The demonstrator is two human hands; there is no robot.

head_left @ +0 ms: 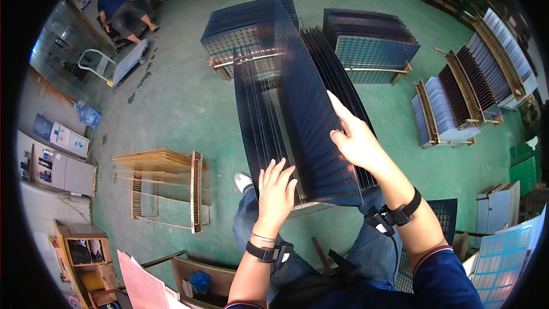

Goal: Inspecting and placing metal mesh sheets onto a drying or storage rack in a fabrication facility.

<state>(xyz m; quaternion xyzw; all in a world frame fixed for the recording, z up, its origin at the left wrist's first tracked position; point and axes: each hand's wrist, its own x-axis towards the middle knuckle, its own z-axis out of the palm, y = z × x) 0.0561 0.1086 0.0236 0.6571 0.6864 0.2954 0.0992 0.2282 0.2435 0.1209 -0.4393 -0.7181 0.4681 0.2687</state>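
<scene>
My right hand (357,140) is at the upper edge of a large, thin dark-blue panel (309,86). Its index finger stretches along the edge and its thumb lies against the face; the remaining fingers are mostly hidden. This panel leans to the right, its far corner rising above the similar dark panels (334,57) packed beside it. On the other side my left hand (276,191), fingers spread and holding nothing, hovers over or touches the near ends of several upright dark panels (251,120). A gap separates these from the leaning panel. The rack underneath is mostly hidden.
Two racks of panels (249,28) (377,51) stand beyond. At left is a wooden slotted rack (197,194); more loaded racks (446,109) line the right. A person (123,8) bends near a flat trolley (128,63) at far left. Behind me is a pink sheet (146,283).
</scene>
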